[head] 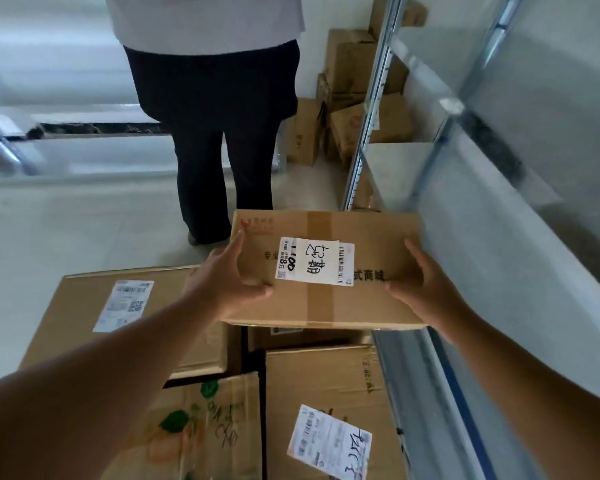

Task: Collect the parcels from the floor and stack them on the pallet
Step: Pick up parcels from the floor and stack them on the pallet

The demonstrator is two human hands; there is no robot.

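Observation:
A flat brown cardboard parcel (371, 299) with tape down its middle and a white handwritten label is held in the air between both hands. My left hand (226, 282) grips its left edge, thumb on top. My right hand (426, 289) grips its right edge. Below it lie stacked parcels: a large box with a label (94, 320) at the left, a box printed with fruit (205, 431) at the bottom, and a labelled box (326, 386) at the bottom right. The pallet is hidden beneath them.
A person in dark trousers (219, 140) stands just beyond the held parcel, facing away. A metal shelf rack (465, 188) runs along the right. Several cardboard boxes (347, 98) are piled on the floor behind the rack. Pale floor (66, 230) lies to the left.

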